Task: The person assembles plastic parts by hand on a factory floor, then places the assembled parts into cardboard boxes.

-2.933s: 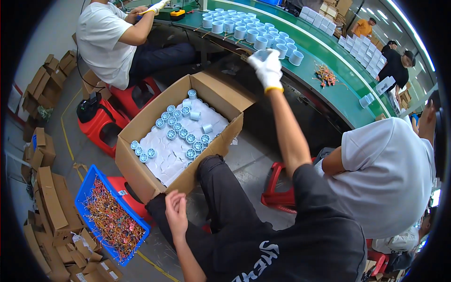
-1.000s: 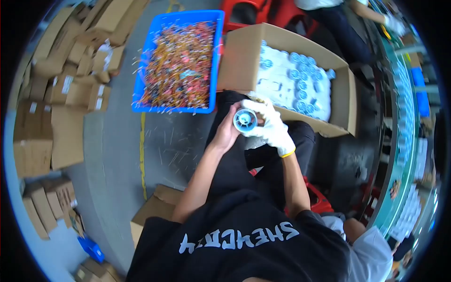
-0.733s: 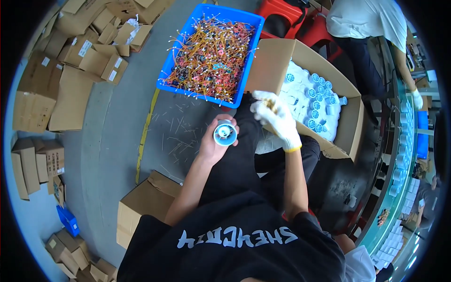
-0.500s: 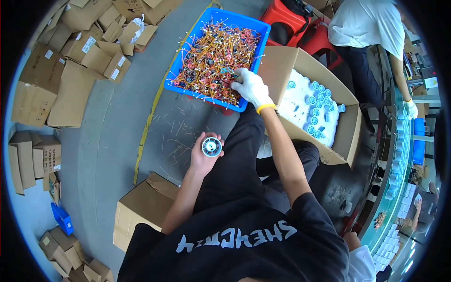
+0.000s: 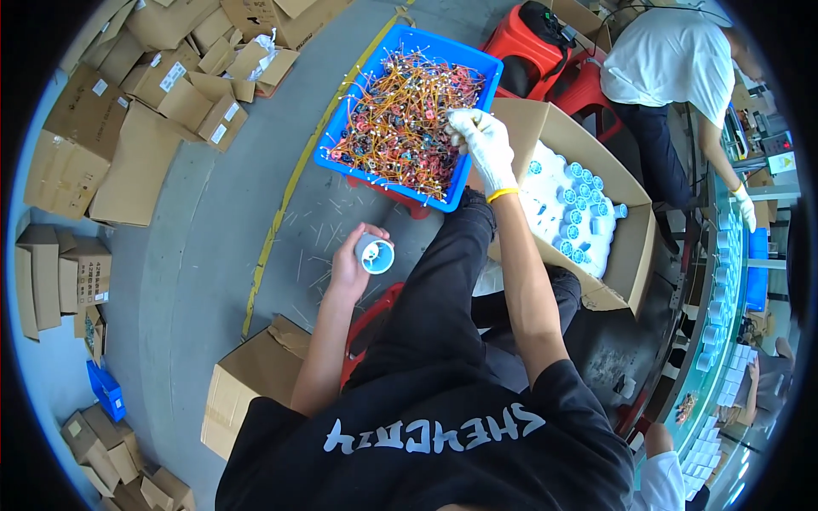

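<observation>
My bare left hand (image 5: 348,266) is wrapped round a pale grey-blue plastic cylinder (image 5: 375,255), whose hollow end is turned to the right. It is held over the floor beside my left thigh. My right hand (image 5: 487,149), in a white glove with a yellow cuff, is at the right side of a blue bin (image 5: 407,198). Its fingers are pinched together at the edge of a heap of small wired parts (image 5: 405,115) with red, yellow and dark wires. Whatever is between the fingertips is too small to make out.
Right of the bin, an open carton (image 5: 637,255) holds several similar cylinders (image 5: 575,213) on white packing. Another open carton (image 5: 256,383) stands by my left arm. Red stools (image 5: 528,43) are behind the bin. A co-worker (image 5: 665,64) reaches to a green conveyor (image 5: 724,332). Cartons (image 5: 77,111) line the left.
My left hand has tilted the cylinder, so its hollow end now shows instead of its spoked face. My right hand has moved slightly up and right over the bin, its fingers drawn together.
</observation>
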A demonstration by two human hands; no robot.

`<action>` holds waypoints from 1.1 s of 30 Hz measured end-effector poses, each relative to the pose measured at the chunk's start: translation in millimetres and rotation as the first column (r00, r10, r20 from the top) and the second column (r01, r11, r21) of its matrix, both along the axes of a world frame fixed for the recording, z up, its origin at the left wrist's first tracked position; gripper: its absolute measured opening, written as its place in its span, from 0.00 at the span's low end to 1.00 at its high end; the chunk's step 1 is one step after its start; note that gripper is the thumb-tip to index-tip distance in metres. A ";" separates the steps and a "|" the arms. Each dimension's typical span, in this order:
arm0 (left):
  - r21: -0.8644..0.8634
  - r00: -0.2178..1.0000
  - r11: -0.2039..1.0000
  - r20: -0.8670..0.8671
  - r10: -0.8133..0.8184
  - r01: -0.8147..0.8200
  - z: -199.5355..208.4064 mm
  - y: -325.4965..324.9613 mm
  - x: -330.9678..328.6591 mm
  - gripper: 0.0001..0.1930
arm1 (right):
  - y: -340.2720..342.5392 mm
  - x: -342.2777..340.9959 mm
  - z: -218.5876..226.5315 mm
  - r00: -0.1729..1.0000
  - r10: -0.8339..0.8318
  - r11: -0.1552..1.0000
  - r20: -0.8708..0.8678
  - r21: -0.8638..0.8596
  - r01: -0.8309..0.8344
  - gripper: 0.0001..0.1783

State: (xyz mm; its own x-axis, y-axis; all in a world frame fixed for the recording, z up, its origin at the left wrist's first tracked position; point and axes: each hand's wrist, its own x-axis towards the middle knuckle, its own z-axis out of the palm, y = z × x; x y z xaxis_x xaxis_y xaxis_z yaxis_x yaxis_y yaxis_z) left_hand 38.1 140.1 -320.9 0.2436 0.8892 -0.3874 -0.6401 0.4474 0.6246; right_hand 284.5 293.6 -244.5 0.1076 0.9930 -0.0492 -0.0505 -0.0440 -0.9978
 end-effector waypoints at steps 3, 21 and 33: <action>0.135 0.976 0.990 -0.218 -0.003 0.034 13.1 22.2 11.0 0.14 | -7.4 4.0 10.0 0.997 0.073 0.997 0.001 0.003 -0.073 0.09; 0.548 0.585 0.812 -0.733 0.348 0.203 57.6 115.3 91.6 0.17 | -29.4 3.2 32.3 0.963 0.159 0.987 -0.216 0.049 -0.152 0.13; 0.594 0.075 0.697 -0.780 0.622 0.401 74.1 100.8 96.5 0.13 | -51.3 -24.6 -1.9 0.933 0.083 0.996 -0.350 0.000 -0.089 0.15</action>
